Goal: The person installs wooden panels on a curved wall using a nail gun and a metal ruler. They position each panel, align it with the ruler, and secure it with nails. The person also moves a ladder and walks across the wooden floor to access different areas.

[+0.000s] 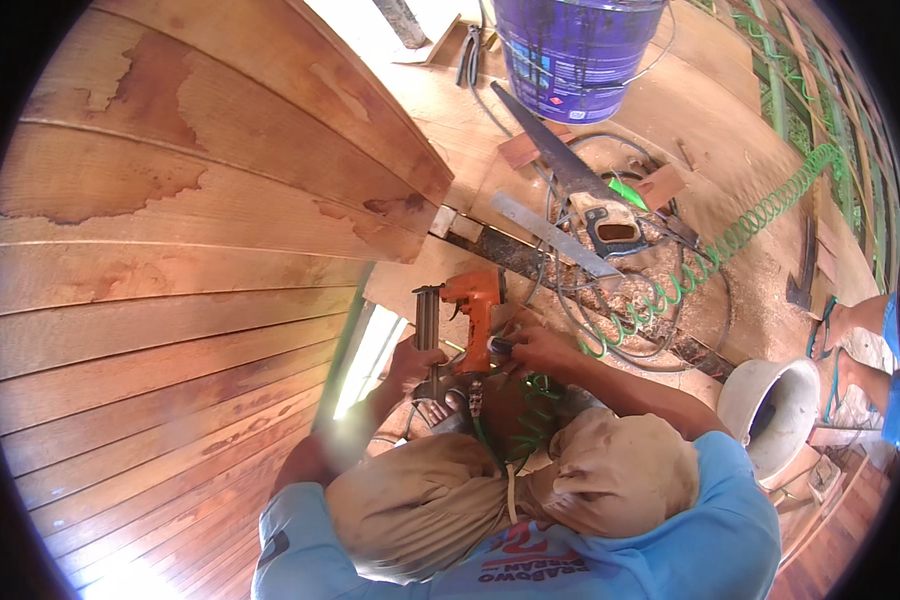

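An orange nail gun [477, 292] stands upright in front of my knees, with its dark magazine [427, 325] on the left. My left hand [413, 362] is closed round the lower part of that magazine. From the foot of the handle hangs a metal hose fitting [475, 397], with a green coiled air hose [538, 405] below. Just right of the handle is my right hand [542, 350], its fingers bent in. A small dark piece with a pale end [502, 347] shows at those fingers; its kind is unclear.
Beyond my hands lie a handsaw [580, 175], a metal ruler [555, 235] and looped cables among sawdust. A purple bucket [575, 60] stands at the back. Plank panelling [170, 280] fills the left. On the right are a hammer [802, 270], a whitish bucket [775, 405] and another person's feet [850, 345].
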